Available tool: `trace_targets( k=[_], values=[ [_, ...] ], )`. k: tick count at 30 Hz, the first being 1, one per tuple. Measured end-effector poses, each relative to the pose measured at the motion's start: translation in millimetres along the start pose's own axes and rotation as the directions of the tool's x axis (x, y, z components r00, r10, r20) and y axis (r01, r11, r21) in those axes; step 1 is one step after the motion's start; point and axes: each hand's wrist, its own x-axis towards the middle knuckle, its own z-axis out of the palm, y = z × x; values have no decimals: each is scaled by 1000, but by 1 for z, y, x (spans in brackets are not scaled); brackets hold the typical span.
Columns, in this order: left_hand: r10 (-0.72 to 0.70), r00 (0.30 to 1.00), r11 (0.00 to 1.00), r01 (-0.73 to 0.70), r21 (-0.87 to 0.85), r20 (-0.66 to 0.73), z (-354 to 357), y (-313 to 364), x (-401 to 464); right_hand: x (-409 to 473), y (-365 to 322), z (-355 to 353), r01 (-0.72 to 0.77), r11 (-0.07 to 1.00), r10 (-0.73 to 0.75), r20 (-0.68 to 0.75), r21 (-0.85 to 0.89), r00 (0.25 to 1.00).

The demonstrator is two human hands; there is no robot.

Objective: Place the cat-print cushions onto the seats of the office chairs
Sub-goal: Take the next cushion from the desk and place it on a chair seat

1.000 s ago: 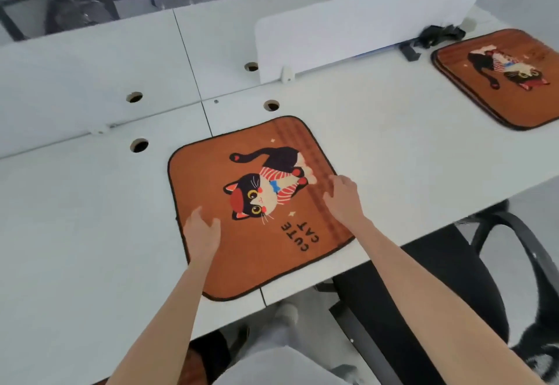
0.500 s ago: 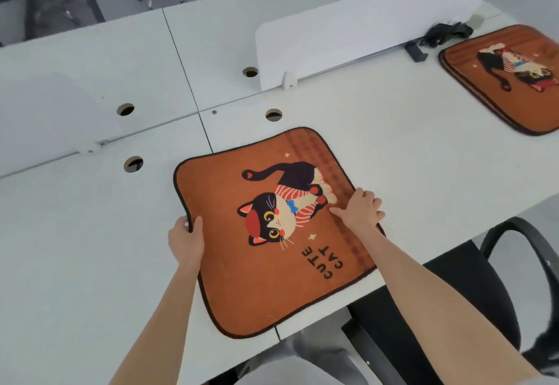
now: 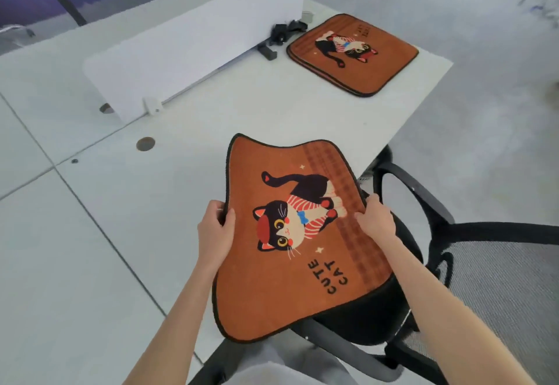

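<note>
White desks (image 3: 272, 118) fill most of the view, pushed together along thin seams, with a grey floor (image 3: 484, 112) to the right. Over the near right edge of the desk a person holds an orange cat-print cushion (image 3: 290, 278) in both hands, lifted and sagging between the grips. The left hand (image 3: 215, 227) clasps its left edge, thumb on the printed face and fingers curled round behind. The right hand (image 3: 375, 218) pinches the right edge, at the striped band, with the fingers bent over the black piping. The print shows a black and white cat in a red beret and striped top (with the words CUTE CAT beside it). The cushion's far corners bow upward, and its near part hangs out past the desk edge, above the black seat of an office chair (image 3: 372, 318). Whether it touches that seat cannot be told. The chair's armrest (image 3: 417, 194) and grey mesh back (image 3: 496, 278) lie to the right. Near the far right corner of the desk lies a stack of matching cushions (image 3: 354, 55), flat. Just beside it, to the left, sit small black clamps (image 3: 281, 34), at the end of a white divider panel (image 3: 193, 43) that stands upright along the desk. A round cable hole (image 3: 145, 144) is in the desktop in front of the panel.
</note>
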Motion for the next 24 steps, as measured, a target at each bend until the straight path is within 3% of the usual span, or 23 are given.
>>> trace_targets(
  k=[8,11,14,18,24],
  values=[
    [17,938,1000,-17,-2,347,160,28,-93,27,153,-77,-117,986,118,3,-117,993],
    [-88,898,996,78,41,430,213,10,-116,46,175,-73,-71,974,88,75,-214,993],
    [-273,866,962,245,122,418,251,-13,-123,64,179,-56,16,950,26,131,-312,991],
    [-458,830,887,450,103,319,273,-49,-106,95,174,-27,139,919,-101,121,-368,987],
    [-581,787,784,609,-118,205,295,-91,-78,137,166,-3,242,919,-241,44,-312,970]
  ],
)
